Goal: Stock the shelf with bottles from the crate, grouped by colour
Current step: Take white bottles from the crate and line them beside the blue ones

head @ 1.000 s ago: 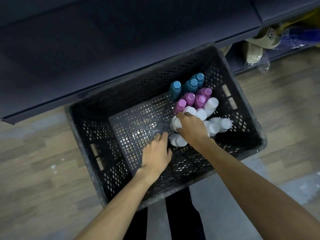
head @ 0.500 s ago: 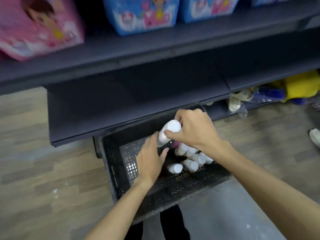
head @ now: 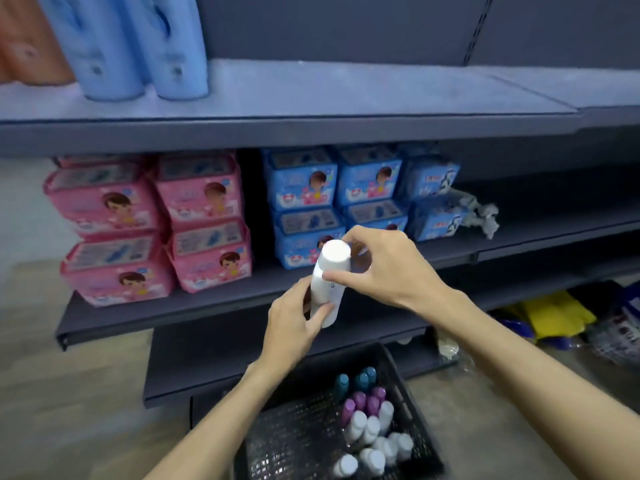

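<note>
White bottle (head: 327,282) held before blue packs (head: 301,188), crate (head: 408,386) below.

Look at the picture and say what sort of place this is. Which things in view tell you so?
Most likely a shop aisle during restocking. Tiered dark metal shelves hold stacked pink packs and blue packs of matching goods, and a black crate of bottles sits on the floor below.

Soft, even light is falling from above, brightening the top shelf (head: 346,95), while motion blur is smearing the whole frame and wide-angle distortion is bending shelf edges toward the corners.
</note>
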The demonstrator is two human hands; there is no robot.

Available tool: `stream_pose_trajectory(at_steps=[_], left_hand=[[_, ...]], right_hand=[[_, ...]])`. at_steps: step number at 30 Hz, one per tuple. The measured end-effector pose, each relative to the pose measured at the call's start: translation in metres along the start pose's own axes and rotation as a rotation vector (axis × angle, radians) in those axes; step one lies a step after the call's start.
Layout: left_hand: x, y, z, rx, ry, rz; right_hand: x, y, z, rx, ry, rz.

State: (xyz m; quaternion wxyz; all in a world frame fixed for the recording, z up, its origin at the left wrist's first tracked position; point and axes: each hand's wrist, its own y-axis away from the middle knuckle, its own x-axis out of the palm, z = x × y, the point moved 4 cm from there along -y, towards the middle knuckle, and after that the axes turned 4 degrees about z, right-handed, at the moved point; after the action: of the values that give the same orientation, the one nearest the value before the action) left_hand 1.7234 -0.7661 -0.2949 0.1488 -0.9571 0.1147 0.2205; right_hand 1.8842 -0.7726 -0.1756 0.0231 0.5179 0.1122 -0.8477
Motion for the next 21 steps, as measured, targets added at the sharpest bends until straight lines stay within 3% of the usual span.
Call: stream_pose_trajectory(at_steps=[4, 14, 21], left_hand=[[-0.048, -0.020, -0.063, 0.134, -0.030, -0.028], [-0.146, -0.039, -0.202, 0.360, -0.216, -0.419], [-0.188, -0.042, -0.253, 0.389, -0.107, -0.372]], right_hand=[[-0.045, -0.008, 0.021, -0.057, -0.168, 0.058], [-0.139, -0.019, 0.131, -0.136, -0.254, -0.464], [-0.192, -0.043, 0.161, -0.234, -0.449, -0.401]])
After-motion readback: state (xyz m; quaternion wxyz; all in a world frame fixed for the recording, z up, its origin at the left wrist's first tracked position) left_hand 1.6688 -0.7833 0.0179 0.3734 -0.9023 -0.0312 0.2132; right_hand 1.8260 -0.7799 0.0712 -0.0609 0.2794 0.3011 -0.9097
